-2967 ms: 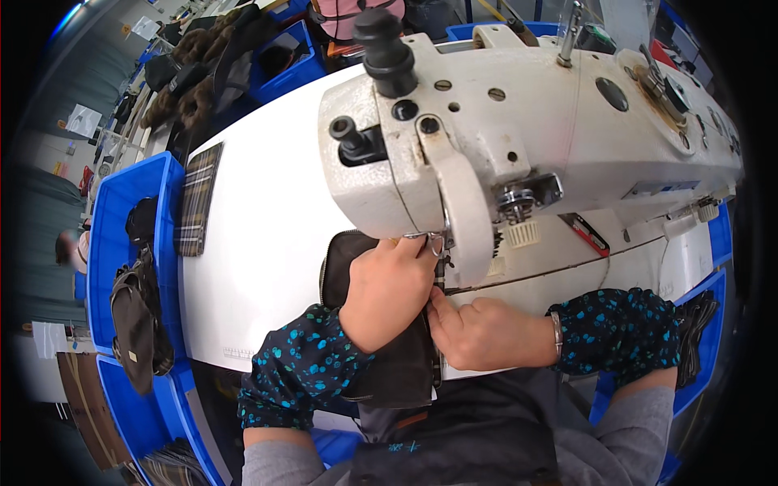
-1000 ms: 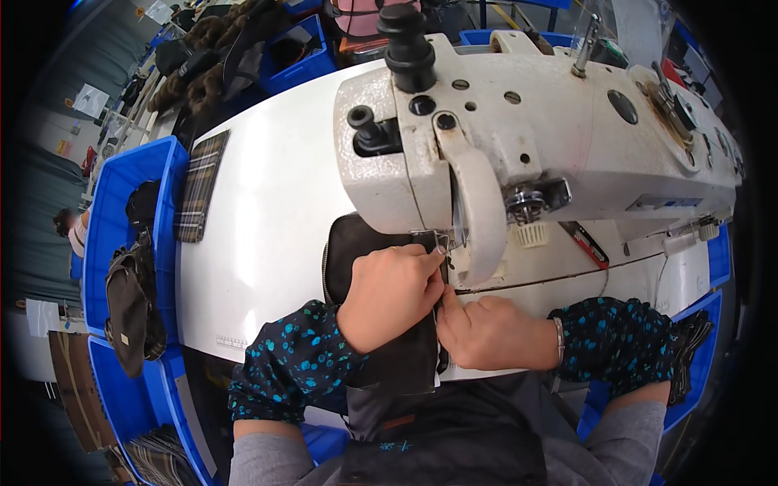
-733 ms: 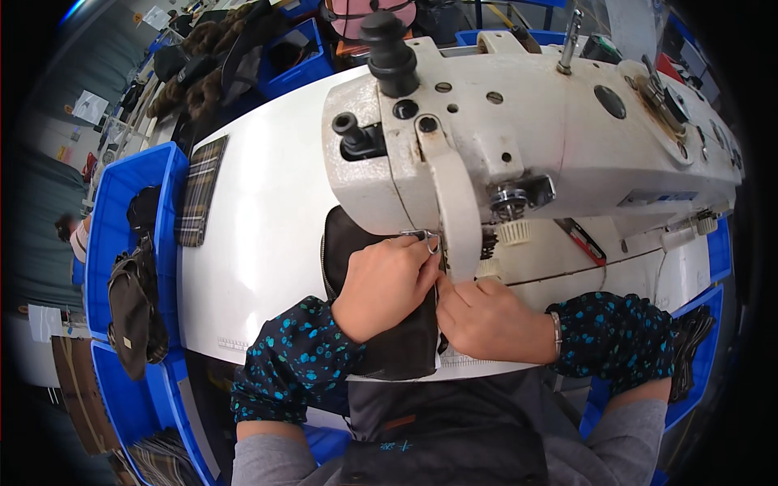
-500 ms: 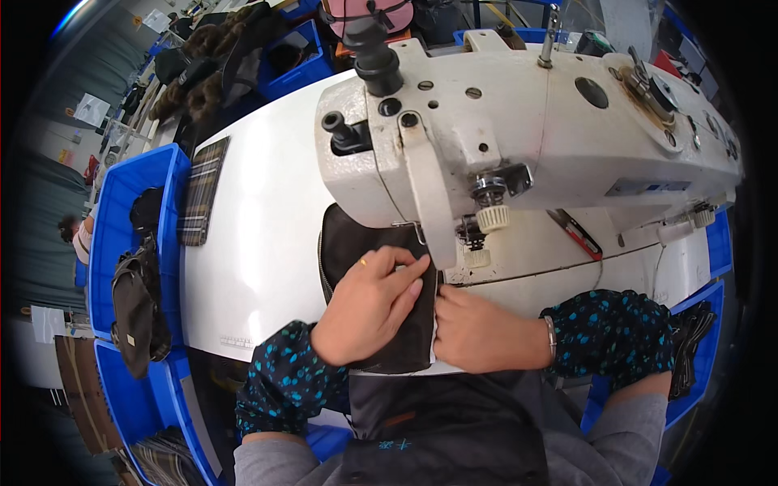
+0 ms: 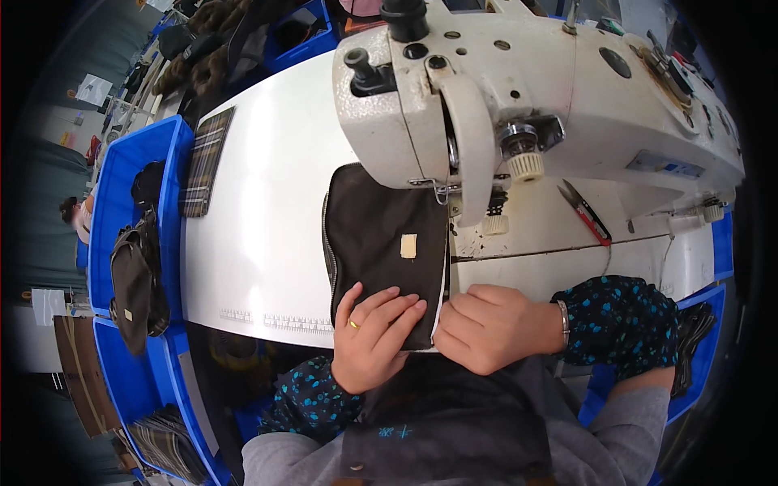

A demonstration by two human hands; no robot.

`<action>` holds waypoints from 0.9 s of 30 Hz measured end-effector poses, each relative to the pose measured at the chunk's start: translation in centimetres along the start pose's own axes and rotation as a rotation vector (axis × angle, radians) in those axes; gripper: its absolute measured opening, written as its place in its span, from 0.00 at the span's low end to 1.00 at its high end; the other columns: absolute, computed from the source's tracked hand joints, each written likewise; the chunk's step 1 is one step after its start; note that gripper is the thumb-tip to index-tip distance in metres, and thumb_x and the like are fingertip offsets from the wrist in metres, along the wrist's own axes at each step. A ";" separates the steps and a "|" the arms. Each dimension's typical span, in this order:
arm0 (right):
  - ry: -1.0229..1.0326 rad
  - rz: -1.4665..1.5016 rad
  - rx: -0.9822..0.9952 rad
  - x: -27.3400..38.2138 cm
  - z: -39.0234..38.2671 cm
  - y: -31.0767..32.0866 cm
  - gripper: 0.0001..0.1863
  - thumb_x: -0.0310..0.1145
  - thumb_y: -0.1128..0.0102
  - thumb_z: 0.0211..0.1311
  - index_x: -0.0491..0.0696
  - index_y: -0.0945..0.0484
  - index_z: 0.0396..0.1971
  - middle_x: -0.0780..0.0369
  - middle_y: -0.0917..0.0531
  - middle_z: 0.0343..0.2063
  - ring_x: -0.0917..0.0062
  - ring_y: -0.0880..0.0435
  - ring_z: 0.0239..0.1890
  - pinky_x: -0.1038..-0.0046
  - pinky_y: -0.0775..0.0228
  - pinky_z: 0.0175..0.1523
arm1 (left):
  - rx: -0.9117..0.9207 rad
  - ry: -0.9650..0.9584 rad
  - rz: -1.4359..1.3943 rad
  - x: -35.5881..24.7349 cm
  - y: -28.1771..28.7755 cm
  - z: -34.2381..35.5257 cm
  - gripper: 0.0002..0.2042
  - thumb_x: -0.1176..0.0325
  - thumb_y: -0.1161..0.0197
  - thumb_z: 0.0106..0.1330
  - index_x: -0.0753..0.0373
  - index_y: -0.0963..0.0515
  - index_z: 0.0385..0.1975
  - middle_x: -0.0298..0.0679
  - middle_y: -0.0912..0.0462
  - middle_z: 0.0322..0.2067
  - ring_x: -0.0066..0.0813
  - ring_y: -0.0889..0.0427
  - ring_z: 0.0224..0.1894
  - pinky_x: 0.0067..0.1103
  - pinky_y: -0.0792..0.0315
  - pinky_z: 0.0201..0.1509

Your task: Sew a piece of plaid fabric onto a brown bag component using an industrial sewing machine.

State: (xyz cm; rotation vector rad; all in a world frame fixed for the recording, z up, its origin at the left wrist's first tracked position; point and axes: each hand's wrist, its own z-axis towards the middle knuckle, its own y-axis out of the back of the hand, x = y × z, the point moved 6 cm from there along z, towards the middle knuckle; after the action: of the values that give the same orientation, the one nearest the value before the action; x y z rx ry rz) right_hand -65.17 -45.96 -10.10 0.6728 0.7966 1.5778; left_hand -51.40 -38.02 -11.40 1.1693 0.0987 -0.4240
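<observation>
A dark brown fabric piece (image 5: 374, 219) with a zipper curving along its left side and a small cream label lies on the white sewing table. Its upper right edge reaches under the head of the sewing machine (image 5: 421, 121). My left hand (image 5: 374, 334) rests on the lower part of the fabric, fingers stretched out and slightly spread. At the lower right edge, where a white strip shows, my right hand (image 5: 482, 328) is closed with fingers curled and pinching that edge. The needle area is partly hidden behind the white lever.
Thread snips (image 5: 587, 215) with red-and-black handles lie right of the needle. A folded plaid cloth (image 5: 207, 162) sits at the table's left edge. Blue bins (image 5: 180, 146) with fabric pieces stand at the left, another blue bin (image 5: 703, 356) at the right. A ruler scale marks the front edge.
My left hand has slid down the fabric toward me and spread its fingers, uncovering the label. My right hand stays at the right edge, slightly lower on the fabric. The view has shifted.
</observation>
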 end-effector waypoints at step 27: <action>0.149 -0.117 0.078 2.9 -0.3 -1.3 0.12 0.33 0.41 0.46 0.37 0.19 0.19 0.48 0.18 0.20 0.74 0.20 0.17 0.77 0.32 0.19 | 0.304 -0.114 0.161 0.7 -1.9 5.7 0.24 0.62 0.31 0.62 0.58 0.22 0.59 0.37 0.23 0.60 0.39 0.25 0.60 0.41 0.31 0.63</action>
State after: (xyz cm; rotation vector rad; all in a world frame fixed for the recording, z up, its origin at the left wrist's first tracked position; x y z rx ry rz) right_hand -65.11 -43.05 -11.33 0.5586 0.9944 1.5087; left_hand -52.33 -44.01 -10.99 1.4370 -0.1639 -0.3698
